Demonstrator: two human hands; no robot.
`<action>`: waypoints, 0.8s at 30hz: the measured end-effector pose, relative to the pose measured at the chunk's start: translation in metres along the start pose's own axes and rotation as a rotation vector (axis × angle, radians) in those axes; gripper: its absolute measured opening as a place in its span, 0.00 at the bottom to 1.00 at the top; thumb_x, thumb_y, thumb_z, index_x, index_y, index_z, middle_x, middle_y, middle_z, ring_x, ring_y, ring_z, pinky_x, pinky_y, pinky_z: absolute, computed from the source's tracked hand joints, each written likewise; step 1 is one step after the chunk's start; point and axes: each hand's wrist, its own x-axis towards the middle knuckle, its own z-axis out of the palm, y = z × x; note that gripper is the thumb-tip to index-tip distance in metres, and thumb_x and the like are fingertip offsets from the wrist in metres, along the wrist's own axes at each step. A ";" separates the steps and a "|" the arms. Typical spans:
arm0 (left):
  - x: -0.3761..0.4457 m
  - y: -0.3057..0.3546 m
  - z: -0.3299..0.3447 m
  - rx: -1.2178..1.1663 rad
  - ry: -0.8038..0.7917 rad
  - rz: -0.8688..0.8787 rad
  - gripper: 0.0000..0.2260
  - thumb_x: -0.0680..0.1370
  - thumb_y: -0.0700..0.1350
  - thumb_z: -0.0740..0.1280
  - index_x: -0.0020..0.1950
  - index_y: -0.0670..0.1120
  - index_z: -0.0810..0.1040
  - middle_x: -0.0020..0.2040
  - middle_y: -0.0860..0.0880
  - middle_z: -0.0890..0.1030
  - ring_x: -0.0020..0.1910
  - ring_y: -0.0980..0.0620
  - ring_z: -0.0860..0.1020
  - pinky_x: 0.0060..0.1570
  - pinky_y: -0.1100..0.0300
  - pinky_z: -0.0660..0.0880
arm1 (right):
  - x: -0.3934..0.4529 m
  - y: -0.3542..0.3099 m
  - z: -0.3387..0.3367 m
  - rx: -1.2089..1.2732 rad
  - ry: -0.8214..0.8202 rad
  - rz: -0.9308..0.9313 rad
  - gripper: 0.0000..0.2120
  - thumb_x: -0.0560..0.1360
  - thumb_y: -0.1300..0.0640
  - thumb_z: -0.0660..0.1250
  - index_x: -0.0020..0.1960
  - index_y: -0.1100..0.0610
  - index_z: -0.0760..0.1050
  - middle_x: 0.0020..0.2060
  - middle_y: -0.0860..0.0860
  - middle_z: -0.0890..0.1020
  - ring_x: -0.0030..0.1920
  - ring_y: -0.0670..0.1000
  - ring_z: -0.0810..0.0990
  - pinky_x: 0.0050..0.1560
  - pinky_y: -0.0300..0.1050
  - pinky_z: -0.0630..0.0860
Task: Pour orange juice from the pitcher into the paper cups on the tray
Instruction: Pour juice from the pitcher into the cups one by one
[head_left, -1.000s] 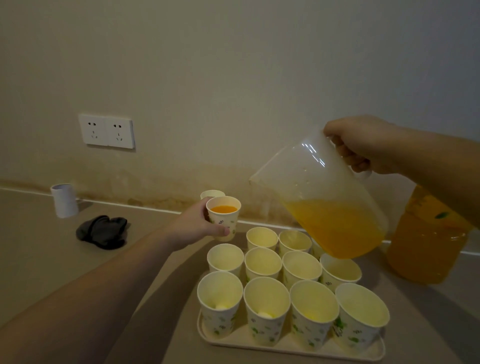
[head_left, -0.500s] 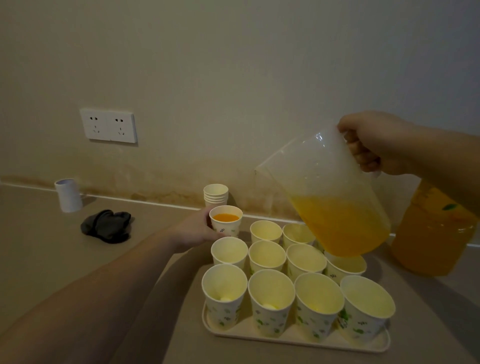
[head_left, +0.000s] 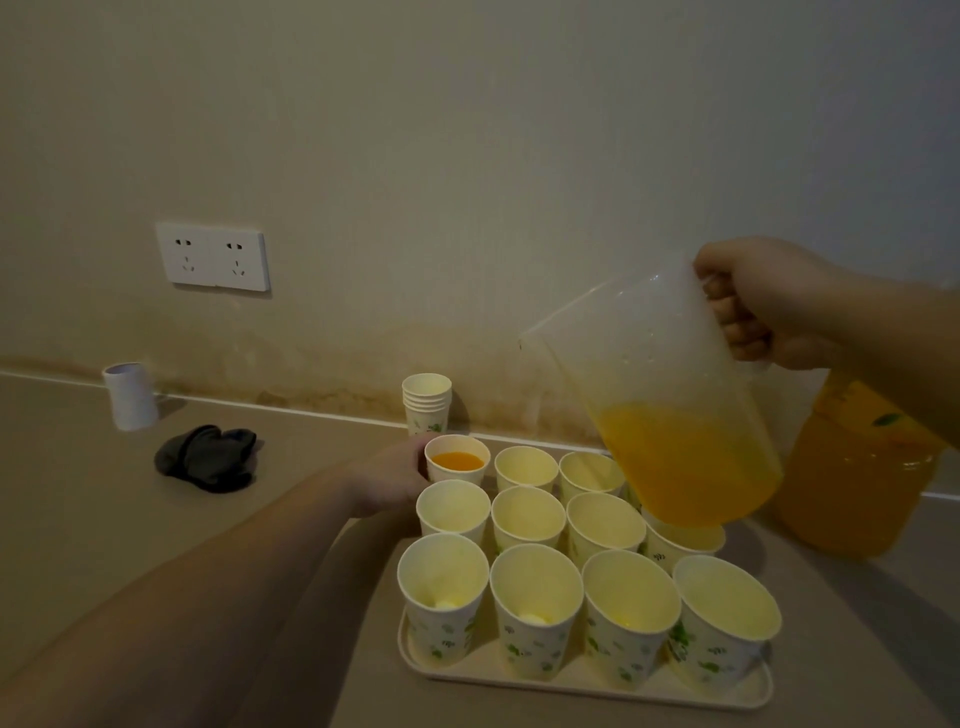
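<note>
A cream tray on the counter carries several white paper cups with green leaf print. The back-left cup holds orange juice, and my left hand grips it from the left as it stands in its place on the tray. The other cups look empty. My right hand holds the handle of a clear plastic pitcher, tilted left with its spout up, about a third full of juice. It hangs above the right-hand cups. No juice flows.
A big orange juice bottle stands at the right behind the pitcher. A stack of spare cups sits by the wall. A dark cloth and a white roll lie to the left. Wall sockets are above.
My left hand has lowered the juice-filled cup from the air down into the tray's back-left place. The pitcher has drawn back to the right and a little up.
</note>
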 end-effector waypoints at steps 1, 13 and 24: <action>0.001 0.000 0.000 0.017 -0.002 0.005 0.29 0.71 0.38 0.80 0.64 0.60 0.73 0.58 0.60 0.81 0.57 0.62 0.79 0.58 0.63 0.77 | 0.000 0.000 0.000 0.000 -0.001 -0.001 0.19 0.77 0.53 0.58 0.30 0.48 0.56 0.24 0.48 0.58 0.23 0.49 0.52 0.29 0.43 0.50; 0.008 -0.002 0.006 0.065 -0.009 0.000 0.27 0.72 0.44 0.79 0.63 0.63 0.72 0.60 0.60 0.80 0.58 0.61 0.78 0.57 0.62 0.77 | 0.002 0.000 -0.002 0.007 0.005 -0.011 0.19 0.77 0.53 0.58 0.29 0.48 0.57 0.23 0.48 0.59 0.21 0.49 0.54 0.24 0.38 0.53; 0.008 -0.007 -0.001 0.214 0.012 -0.057 0.32 0.67 0.57 0.81 0.68 0.66 0.73 0.62 0.62 0.81 0.62 0.58 0.78 0.66 0.46 0.75 | 0.003 0.001 -0.001 0.029 -0.025 -0.015 0.21 0.77 0.54 0.57 0.28 0.48 0.55 0.23 0.48 0.57 0.21 0.49 0.52 0.24 0.38 0.52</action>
